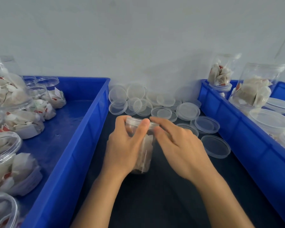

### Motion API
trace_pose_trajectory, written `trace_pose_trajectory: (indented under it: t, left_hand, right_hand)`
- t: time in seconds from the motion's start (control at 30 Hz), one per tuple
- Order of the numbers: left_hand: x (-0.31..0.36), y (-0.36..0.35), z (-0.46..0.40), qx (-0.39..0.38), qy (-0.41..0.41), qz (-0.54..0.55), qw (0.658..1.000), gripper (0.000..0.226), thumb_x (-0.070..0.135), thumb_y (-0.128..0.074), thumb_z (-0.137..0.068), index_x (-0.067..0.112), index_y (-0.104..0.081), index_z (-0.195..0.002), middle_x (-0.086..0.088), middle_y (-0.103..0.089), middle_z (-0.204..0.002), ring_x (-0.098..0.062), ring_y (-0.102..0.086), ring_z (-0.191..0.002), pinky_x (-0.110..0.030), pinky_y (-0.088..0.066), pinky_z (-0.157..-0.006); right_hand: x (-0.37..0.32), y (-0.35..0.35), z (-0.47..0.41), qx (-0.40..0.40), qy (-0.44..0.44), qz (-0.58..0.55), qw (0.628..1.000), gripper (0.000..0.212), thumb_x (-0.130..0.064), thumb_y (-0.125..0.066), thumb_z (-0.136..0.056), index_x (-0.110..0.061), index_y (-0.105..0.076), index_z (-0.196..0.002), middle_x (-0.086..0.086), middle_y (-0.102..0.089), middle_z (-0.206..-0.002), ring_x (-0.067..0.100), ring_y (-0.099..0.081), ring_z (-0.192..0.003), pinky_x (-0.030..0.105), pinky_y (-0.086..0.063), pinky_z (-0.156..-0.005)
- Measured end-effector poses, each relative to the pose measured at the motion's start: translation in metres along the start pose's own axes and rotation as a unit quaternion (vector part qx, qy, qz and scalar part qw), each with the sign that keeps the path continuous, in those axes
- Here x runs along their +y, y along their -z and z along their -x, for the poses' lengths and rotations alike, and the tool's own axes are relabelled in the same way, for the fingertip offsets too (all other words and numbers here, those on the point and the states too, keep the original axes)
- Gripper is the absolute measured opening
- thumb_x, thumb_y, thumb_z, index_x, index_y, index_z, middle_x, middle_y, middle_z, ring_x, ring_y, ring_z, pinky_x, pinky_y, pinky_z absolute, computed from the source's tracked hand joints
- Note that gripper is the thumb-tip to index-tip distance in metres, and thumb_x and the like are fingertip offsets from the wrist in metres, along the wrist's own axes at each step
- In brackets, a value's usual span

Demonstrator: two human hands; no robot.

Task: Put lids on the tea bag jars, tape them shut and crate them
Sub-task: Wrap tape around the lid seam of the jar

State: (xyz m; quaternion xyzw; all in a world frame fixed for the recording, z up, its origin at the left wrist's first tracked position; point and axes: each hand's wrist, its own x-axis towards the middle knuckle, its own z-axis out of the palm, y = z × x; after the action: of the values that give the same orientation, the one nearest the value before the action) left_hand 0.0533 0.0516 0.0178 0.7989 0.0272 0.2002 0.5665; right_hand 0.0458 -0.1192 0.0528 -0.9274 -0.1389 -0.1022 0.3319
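My left hand [125, 143] grips the tea bag jar [142, 145] upright on the worktop [163, 195]; my right hand [179, 142], fingers straight, rests at its rim. I judge a crooked lid could pop off, or tip the jar.

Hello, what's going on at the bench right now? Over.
Left hand grips jar of tea bags. Right hand fingers at its lid. Spare lids behind, nothing blocking.
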Motion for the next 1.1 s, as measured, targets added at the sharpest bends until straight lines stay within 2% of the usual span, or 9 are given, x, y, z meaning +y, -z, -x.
trace_pose_trajectory:
  t: [0.13,0.23,0.4,0.53,0.6,0.73,0.83,0.97,1.1]
  left_hand:
    - [-0.002,0.005,-0.003,-0.015,0.009,0.036,0.999,0.055,0.085,-0.055,-0.081,0.035,-0.063,-0.104,0.019,-0.073,-0.097,0.002,-0.070,-0.088,-0.025,-0.049,-0.073]
    - [-0.003,0.005,-0.004,-0.023,0.016,0.065,0.997,0.058,0.082,-0.056,-0.082,0.030,-0.065,-0.104,0.015,-0.074,-0.097,-0.001,-0.071,-0.090,-0.029,-0.051,-0.079]
    - [0.000,0.005,-0.003,-0.058,0.015,0.120,0.991,0.070,0.080,-0.054,-0.081,0.020,-0.068,-0.114,0.012,-0.075,-0.100,-0.001,-0.072,-0.093,-0.016,-0.054,-0.075]
    - [-0.003,0.009,-0.005,-0.117,0.046,0.125,0.984,0.064,0.074,-0.046,-0.092,0.019,-0.069,-0.117,0.005,-0.079,-0.107,-0.009,-0.075,-0.103,-0.034,-0.055,-0.092]
    - [-0.004,0.010,-0.003,-0.126,0.058,0.116,0.984,0.067,0.080,-0.045,-0.088,0.024,-0.066,-0.119,0.010,-0.078,-0.107,-0.006,-0.074,-0.104,-0.034,-0.052,-0.091]
    - [0.001,0.007,-0.001,-0.051,0.021,0.041,0.998,0.062,0.088,-0.048,-0.078,0.038,-0.058,-0.112,0.026,-0.071,-0.106,0.001,-0.071,-0.097,-0.036,-0.057,-0.087]
    - [0.005,0.005,0.003,0.033,-0.021,-0.018,0.999,0.059,0.088,-0.057,-0.075,0.043,-0.056,-0.113,0.029,-0.069,-0.103,0.008,-0.068,-0.093,-0.021,-0.056,-0.073]
    - [0.007,-0.003,0.006,-0.009,-0.021,-0.057,0.998,0.070,0.091,-0.051,-0.074,0.049,-0.041,-0.130,0.024,-0.067,-0.102,0.007,-0.066,-0.093,-0.025,-0.054,-0.079]
    - [0.005,0.006,0.000,-0.027,0.009,0.056,0.998,0.067,0.083,-0.054,-0.074,0.039,-0.053,-0.124,0.034,-0.068,-0.106,0.014,-0.065,-0.097,-0.017,-0.049,-0.074]
  right_hand:
    - [0.012,0.009,-0.003,-0.001,0.007,0.010,1.000,0.036,-0.048,-0.035,-0.107,-0.055,-0.051,-0.138,-0.022,-0.066,-0.082,0.010,-0.062,-0.090,0.040,-0.049,-0.084]
    - [0.016,0.006,-0.005,0.010,0.026,0.045,0.999,0.035,-0.049,-0.036,-0.108,-0.053,-0.051,-0.139,-0.024,-0.059,-0.073,0.010,-0.060,-0.084,0.038,-0.048,-0.078]
    - [0.019,0.005,-0.007,-0.001,0.034,0.039,0.999,0.040,-0.058,-0.030,-0.106,-0.058,-0.045,-0.143,-0.024,-0.061,-0.073,0.008,-0.061,-0.083,0.037,-0.046,-0.076]
    - [0.016,0.003,-0.005,-0.022,0.039,0.048,0.998,0.043,-0.065,-0.020,-0.102,-0.065,-0.041,-0.139,-0.031,-0.059,-0.074,0.012,-0.063,-0.093,0.039,-0.048,-0.080]
    - [0.015,0.002,-0.006,-0.024,0.033,0.058,0.997,0.039,-0.064,-0.022,-0.104,-0.065,-0.042,-0.137,-0.035,-0.059,-0.080,0.010,-0.063,-0.098,0.038,-0.047,-0.080]
    - [0.015,0.004,-0.005,-0.009,0.019,0.067,0.998,0.045,-0.064,-0.020,-0.103,-0.062,-0.045,-0.140,-0.029,-0.069,-0.100,0.009,-0.063,-0.103,0.038,-0.047,-0.080]
    - [0.011,0.001,-0.003,0.018,0.029,0.108,0.994,0.048,-0.064,-0.016,-0.103,-0.058,-0.045,-0.141,-0.023,-0.073,-0.107,0.012,-0.065,-0.102,0.038,-0.044,-0.074]
    - [0.006,-0.004,-0.002,0.034,0.041,0.109,0.993,0.045,-0.059,-0.018,-0.106,-0.054,-0.045,-0.141,-0.020,-0.070,-0.100,0.013,-0.064,-0.099,0.038,-0.042,-0.072]
    - [0.011,0.002,-0.003,-0.007,0.031,0.043,0.999,0.041,-0.049,-0.027,-0.108,-0.053,-0.044,-0.145,-0.024,-0.049,-0.074,0.015,-0.061,-0.096,0.041,-0.048,-0.084]
